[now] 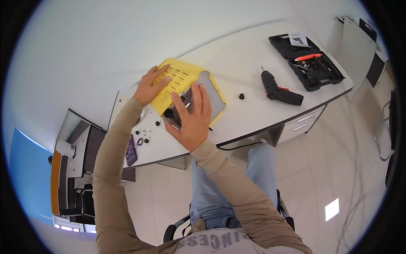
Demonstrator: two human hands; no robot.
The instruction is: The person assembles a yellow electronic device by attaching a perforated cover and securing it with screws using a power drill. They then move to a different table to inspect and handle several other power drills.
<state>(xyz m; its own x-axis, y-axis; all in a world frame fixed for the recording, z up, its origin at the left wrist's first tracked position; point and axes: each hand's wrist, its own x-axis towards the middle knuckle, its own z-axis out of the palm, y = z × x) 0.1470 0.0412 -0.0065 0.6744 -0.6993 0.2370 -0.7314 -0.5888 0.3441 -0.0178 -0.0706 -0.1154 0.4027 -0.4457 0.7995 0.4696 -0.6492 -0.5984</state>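
A yellow case [182,78] with rows of slots stands on the white table, tilted beside its grey side panel [216,97]. My left hand [148,87] rests on the slotted yellow face, its visible fingers stretched out over it. Over the dark inner part [170,113] of the case is my right hand [193,116]. Its fingers are spread across the dark part and the grey panel's edge, with the thumb apart near the lower edge. My right hand hides much of the inside.
A black and red cordless screwdriver [279,90] lies right of a small black knob [241,96]. Farther right sits an open black tool case [315,67]. Several black knobs [146,140] and small parts lie at left near a purple phone [131,151]. A black cable [239,147] hangs below the table edge.
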